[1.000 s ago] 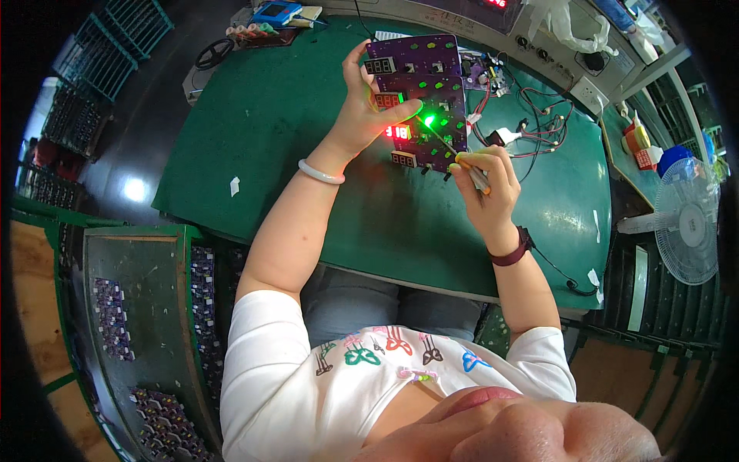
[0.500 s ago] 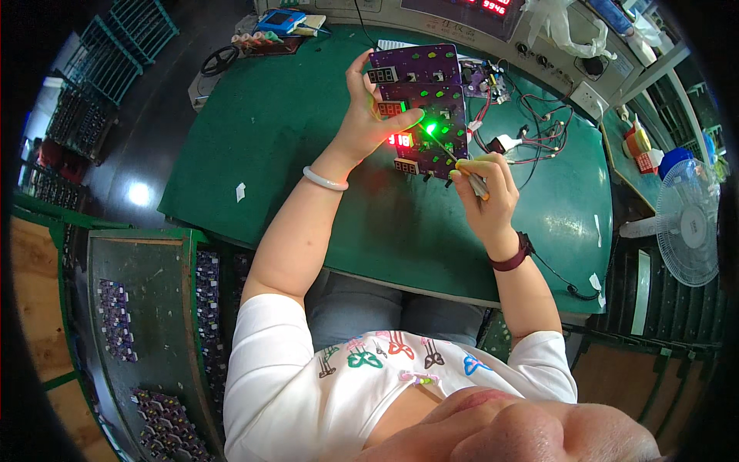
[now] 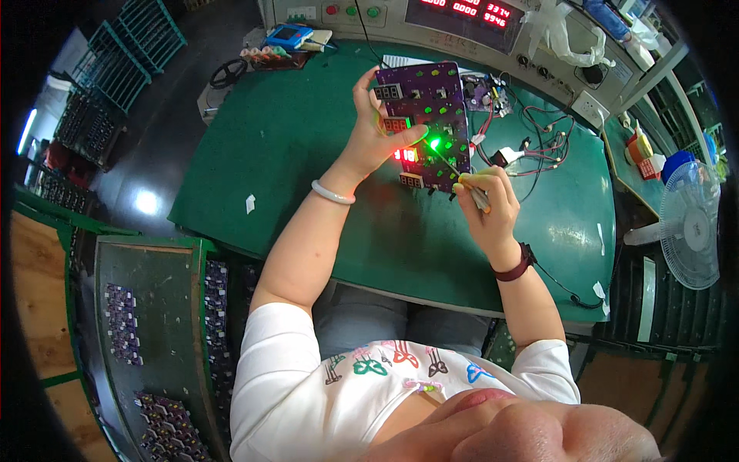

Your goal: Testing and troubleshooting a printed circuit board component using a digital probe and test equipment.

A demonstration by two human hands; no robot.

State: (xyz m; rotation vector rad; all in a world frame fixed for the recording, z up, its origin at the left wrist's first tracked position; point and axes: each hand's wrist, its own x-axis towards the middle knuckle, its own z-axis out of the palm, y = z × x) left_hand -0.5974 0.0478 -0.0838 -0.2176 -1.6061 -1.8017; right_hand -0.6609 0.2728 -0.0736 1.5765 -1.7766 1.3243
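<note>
A purple circuit board (image 3: 426, 100) with several digit displays and green parts is held tilted above the green work table. My left hand (image 3: 376, 137) grips it by its left edge, the thumb lying across its face. One display (image 3: 405, 155) glows red, and a bright green light (image 3: 436, 144) shines near the middle of the board. In my right hand (image 3: 489, 202) is a screwdriver (image 3: 481, 202) with a yellowish handle, closed between thumb and fingers. Its thin shaft reaches to the board beside the green light; whether the tip touches cannot be made out.
Behind the board lie another circuit board (image 3: 486, 94) and tangled wires (image 3: 550, 146). A test instrument (image 3: 462, 35) with red digits stands at the back. A blue meter (image 3: 289, 36) sits back left, a white fan (image 3: 695, 225) at right, and boards (image 3: 123, 323) on a left shelf.
The whole view has shifted slightly, so the scene sits a little lower. Both hands keep their grip, with the board and the screwdriver in nearly the same relation.
</note>
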